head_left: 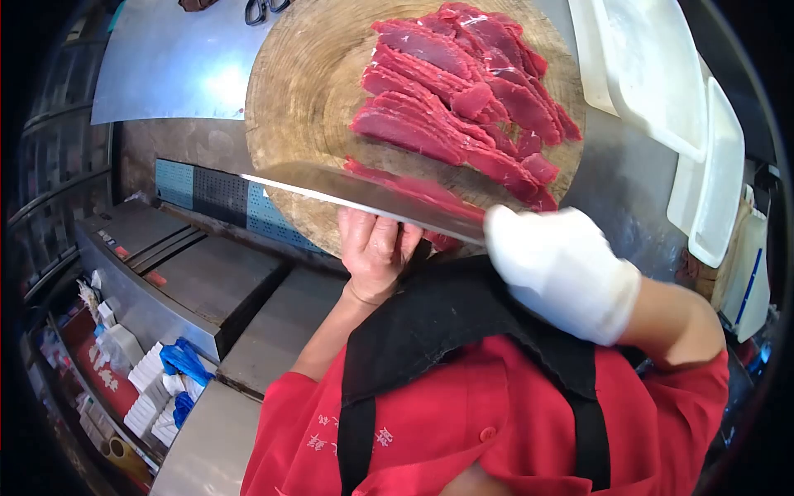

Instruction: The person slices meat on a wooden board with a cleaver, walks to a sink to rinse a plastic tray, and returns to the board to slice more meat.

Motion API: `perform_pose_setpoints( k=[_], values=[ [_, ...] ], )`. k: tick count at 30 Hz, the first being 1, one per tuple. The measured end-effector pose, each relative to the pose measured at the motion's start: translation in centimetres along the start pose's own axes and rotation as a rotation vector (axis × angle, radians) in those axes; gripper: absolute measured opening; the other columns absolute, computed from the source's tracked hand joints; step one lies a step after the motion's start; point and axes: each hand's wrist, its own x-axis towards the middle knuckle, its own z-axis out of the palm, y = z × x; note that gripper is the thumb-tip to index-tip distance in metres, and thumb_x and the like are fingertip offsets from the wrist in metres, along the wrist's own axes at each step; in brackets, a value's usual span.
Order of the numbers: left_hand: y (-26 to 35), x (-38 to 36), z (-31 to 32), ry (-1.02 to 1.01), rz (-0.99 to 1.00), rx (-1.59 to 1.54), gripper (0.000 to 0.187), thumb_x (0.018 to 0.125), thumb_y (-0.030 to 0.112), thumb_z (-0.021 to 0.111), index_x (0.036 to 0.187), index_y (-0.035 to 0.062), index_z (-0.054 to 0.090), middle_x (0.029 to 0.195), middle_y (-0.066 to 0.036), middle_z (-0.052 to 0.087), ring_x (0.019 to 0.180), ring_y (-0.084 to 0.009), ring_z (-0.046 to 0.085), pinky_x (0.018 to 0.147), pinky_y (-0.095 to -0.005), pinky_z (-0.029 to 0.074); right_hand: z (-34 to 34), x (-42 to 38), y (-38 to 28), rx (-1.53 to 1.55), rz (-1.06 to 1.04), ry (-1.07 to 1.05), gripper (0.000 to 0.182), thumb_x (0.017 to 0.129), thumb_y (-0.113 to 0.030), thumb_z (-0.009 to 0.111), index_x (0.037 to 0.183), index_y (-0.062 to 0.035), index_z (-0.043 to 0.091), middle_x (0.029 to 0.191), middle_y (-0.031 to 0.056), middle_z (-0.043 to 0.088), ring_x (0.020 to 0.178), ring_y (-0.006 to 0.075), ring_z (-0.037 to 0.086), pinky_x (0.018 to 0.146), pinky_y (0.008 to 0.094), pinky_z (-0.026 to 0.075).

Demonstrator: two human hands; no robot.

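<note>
My right hand (562,269), in a white glove, is closed round the handle end of a large knife (356,188). The handle itself is hidden inside the glove. The broad blade points left over the near part of a round wooden chopping block (306,91). My bare left hand (372,248) is at the block's near edge, just below the blade, with its fingers bent together. The blade hides the fingertips and whatever is under them. A bit of red meat (444,242) shows beside them. Overlapping slices of red meat (447,91) cover the block's far right.
White plastic trays (653,74) stand on the right of the metal counter (620,174). Black-handled scissors (263,10) lie beyond the block, near a metal sheet (182,66). White containers (149,380) and a blue plastic bag (184,360) sit on a lower left shelf.
</note>
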Motion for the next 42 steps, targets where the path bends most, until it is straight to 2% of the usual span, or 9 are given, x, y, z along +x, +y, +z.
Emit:
perform_pose_setpoints(
  k=[6, 11, 16, 17, 23, 26, 29, 38, 42],
  values=[
    [0.5, 0.1, 0.3, 0.066, -0.07, -0.057, 0.036, 0.07, -0.001, 0.079, 0.103, 0.0013, 0.067, 0.102, -0.014, 0.064, 0.093, -0.0334, 0.06, 0.081, -0.0419, 0.048, 3.6, 4.7, -1.4, 0.127, -0.22, 0.396, 0.013, 0.084, -0.014, 0.056, 0.086, -0.0015, 0.053, 0.065, 0.0129, 0.06, 0.057, 0.0316, 0.064, 0.053, 0.042, 0.051],
    [0.4, -0.2, 0.4, 0.08, 0.002, 0.009, 0.032, 0.069, -0.005, 0.077, 0.099, 0.0024, 0.067, 0.097, -0.013, 0.062, 0.09, -0.0311, 0.059, 0.075, -0.0381, 0.049, 1.2, 0.9, 1.1, -0.043, -0.011, 0.075, 0.011, 0.081, -0.007, 0.057, 0.088, 0.0007, 0.054, 0.064, 0.0184, 0.062, 0.061, 0.0351, 0.066, 0.056, 0.0451, 0.052],
    [0.5, -0.1, 0.3, 0.076, 0.064, 0.035, 0.036, 0.071, -0.004, 0.077, 0.103, 0.0042, 0.062, 0.094, -0.014, 0.06, 0.086, -0.0325, 0.058, 0.075, -0.042, 0.049, -0.1, -2.6, 0.8, -0.024, 0.136, -0.003, 0.012, 0.084, -0.01, 0.059, 0.084, -0.0021, 0.049, 0.06, 0.0179, 0.056, 0.056, 0.0379, 0.061, 0.051, 0.0467, 0.048],
    [0.6, -0.2, 0.2, 0.073, 0.064, 0.036, 0.036, 0.071, -0.004, 0.077, 0.103, 0.0042, 0.062, 0.094, -0.014, 0.06, 0.086, -0.0325, 0.058, 0.075, -0.042, 0.049, -0.7, -3.5, 0.2, 0.02, 0.116, 0.029, 0.01, 0.078, -0.005, 0.058, 0.085, -0.0024, 0.051, 0.065, 0.0174, 0.06, 0.06, 0.0386, 0.063, 0.054, 0.0471, 0.05],
    [0.2, -0.8, 0.2, 0.052, 0.05, 0.048, 0.051, 0.068, 0.001, 0.08, 0.115, 0.0051, 0.06, 0.103, -0.016, 0.063, 0.094, -0.04, 0.059, 0.083, -0.0462, 0.048, -1.0, -6.4, 0.1, -0.144, 0.093, -0.053, 0.009, 0.078, -0.008, 0.057, 0.079, -0.0049, 0.049, 0.062, 0.0114, 0.058, 0.056, 0.0306, 0.064, 0.05, 0.0418, 0.05],
    [0.5, -0.3, 0.0, 0.036, 0.0, 0.029, 0.042, 0.066, 0.0, 0.08, 0.106, 0.0039, 0.065, 0.101, -0.015, 0.063, 0.095, -0.0377, 0.06, 0.083, -0.0446, 0.048, -1.1, -5.3, -0.1, -0.237, 0.126, -0.156, 0.009, 0.078, -0.008, 0.057, 0.08, -0.0051, 0.049, 0.062, 0.0106, 0.059, 0.056, 0.028, 0.065, 0.05, 0.0406, 0.05],
    [0.4, 0.1, 0.4, 0.038, -0.018, 0.007, 0.036, 0.066, -0.003, 0.079, 0.099, 0.0031, 0.067, 0.099, -0.013, 0.063, 0.093, -0.0344, 0.06, 0.081, -0.0425, 0.048, 1.1, -0.4, 0.7, 0.042, -0.007, 0.029, 0.015, 0.075, -0.004, 0.059, 0.086, -0.0007, 0.049, 0.061, 0.0151, 0.057, 0.057, 0.0348, 0.061, 0.053, 0.042, 0.05],
    [1.1, 0.2, 0.0, 0.054, -0.021, 0.023, 0.033, 0.07, -0.006, 0.076, 0.1, 0.0025, 0.066, 0.094, -0.011, 0.061, 0.089, -0.0298, 0.06, 0.078, -0.0383, 0.049, 1.6, 2.1, 0.7, 0.043, -0.142, 0.202, 0.014, 0.078, -0.004, 0.057, 0.09, -0.0011, 0.05, 0.064, 0.0159, 0.058, 0.061, 0.0353, 0.063, 0.055, 0.0427, 0.05],
    [1.6, -0.4, 0.1, 0.085, -0.041, 0.017, 0.035, 0.07, -0.007, 0.076, 0.103, 0.0028, 0.065, 0.098, -0.013, 0.062, 0.095, -0.0315, 0.06, 0.08, -0.0396, 0.048, -1.0, -1.1, -0.2, -0.038, 0.046, -0.003, 0.012, 0.08, -0.006, 0.059, 0.088, -0.0043, 0.05, 0.061, 0.0153, 0.057, 0.057, 0.0357, 0.062, 0.053, 0.0448, 0.049]
  ],
)
